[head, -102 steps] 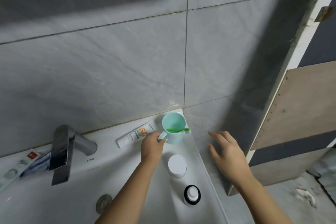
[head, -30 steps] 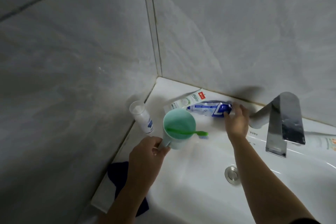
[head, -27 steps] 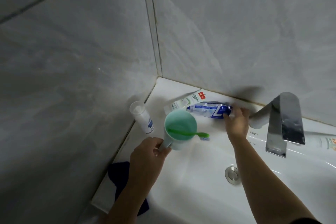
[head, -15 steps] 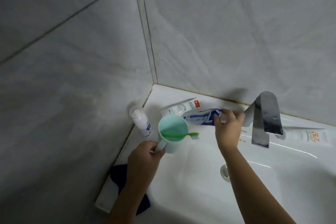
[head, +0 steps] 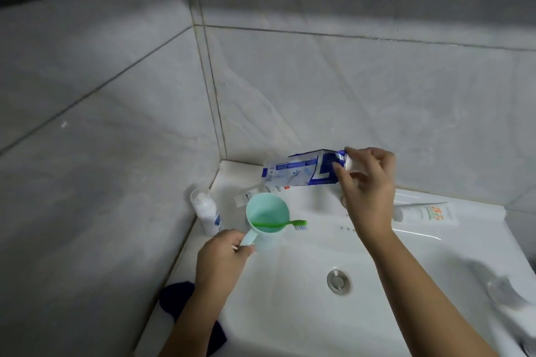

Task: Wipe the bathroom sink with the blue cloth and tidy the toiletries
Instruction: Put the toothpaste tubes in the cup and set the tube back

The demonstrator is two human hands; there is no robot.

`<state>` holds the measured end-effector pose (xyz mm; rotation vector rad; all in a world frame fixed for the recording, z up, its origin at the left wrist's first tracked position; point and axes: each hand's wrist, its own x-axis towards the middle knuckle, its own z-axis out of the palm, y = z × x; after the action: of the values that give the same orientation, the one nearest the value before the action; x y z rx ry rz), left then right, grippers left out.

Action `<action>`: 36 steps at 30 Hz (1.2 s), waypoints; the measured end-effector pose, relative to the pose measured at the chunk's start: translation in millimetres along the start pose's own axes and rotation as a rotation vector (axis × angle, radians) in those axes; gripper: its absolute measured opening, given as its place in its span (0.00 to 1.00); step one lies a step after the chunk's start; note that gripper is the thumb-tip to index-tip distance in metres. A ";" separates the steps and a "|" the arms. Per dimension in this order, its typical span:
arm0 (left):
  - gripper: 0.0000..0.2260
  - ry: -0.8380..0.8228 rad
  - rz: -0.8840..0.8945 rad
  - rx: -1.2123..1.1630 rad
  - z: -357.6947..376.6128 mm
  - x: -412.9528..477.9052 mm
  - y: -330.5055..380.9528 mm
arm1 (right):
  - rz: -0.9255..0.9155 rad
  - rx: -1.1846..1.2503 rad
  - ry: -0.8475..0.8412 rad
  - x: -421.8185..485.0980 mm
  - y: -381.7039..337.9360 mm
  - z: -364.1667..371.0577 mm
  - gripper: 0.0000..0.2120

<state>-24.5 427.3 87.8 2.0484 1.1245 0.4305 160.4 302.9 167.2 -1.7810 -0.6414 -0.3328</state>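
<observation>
On my feed the grey tiled wall (head: 348, 95) fills the upper half and meets a side wall in a corner at the left. Below it lies the white sink (head: 290, 313); its back ledge runs along the wall and its basin dips toward me.

The right hand (head: 367, 182) is raised above the back ledge. Its thumb and fingertips pinch the cap end of the blue-and-white tube (head: 301, 172), which hangs clear of the ledge, roughly level, with its flat end pointing left toward the corner. The left hand (head: 220, 261) sits lower at the sink's left side, fingers curled round the handle of the mint cup (head: 266, 211). I cannot tell whether the cup rests on the rim or is just off it.

The dark blue cloth (head: 175, 298) lies bunched on the sink's front-left corner, partly under my left forearm, and neither hand touches it.

A white tube with orange print (head: 426, 213) lies flat on the ledge to the right of the right hand. Another white tube (head: 246, 197) lies behind the cup, mostly hidden by it. A small white bottle (head: 207, 214) stands upright against the side wall, just left of the cup. A green toothbrush (head: 278, 223) lies across the cup's mouth, its bristle end sticking out to the right. The round metal drain (head: 337, 281) sits in the basin between my forearms.
</observation>
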 end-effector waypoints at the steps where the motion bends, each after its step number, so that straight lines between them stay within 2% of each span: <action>1: 0.02 0.000 0.007 -0.001 0.1 1.0 3.0 | -0.021 0.003 -0.015 0.4 -3.7 -4.0 0.13; 9: 0.05 0.019 0.079 0.059 -0.2 11.5 23.9 | -0.125 -0.047 -0.172 -2.5 -10.2 -20.4 0.13; 25: 0.05 0.023 0.046 0.015 -1.2 8.0 29.0 | -0.146 -0.118 -0.262 13.8 -3.0 -8.1 0.12; 30: 0.06 0.012 0.094 0.013 1.1 11.2 37.0 | -0.238 -0.113 -0.449 -3.7 -10.2 21.3 0.14; 36: 0.05 0.035 0.068 0.033 -5.1 14.0 25.5 | -0.168 -0.167 -0.628 1.6 -12.3 31.6 0.13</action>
<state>-5.1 432.7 109.4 2.1206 1.0915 0.4863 151.5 335.7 168.2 -2.0035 -1.2395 0.0777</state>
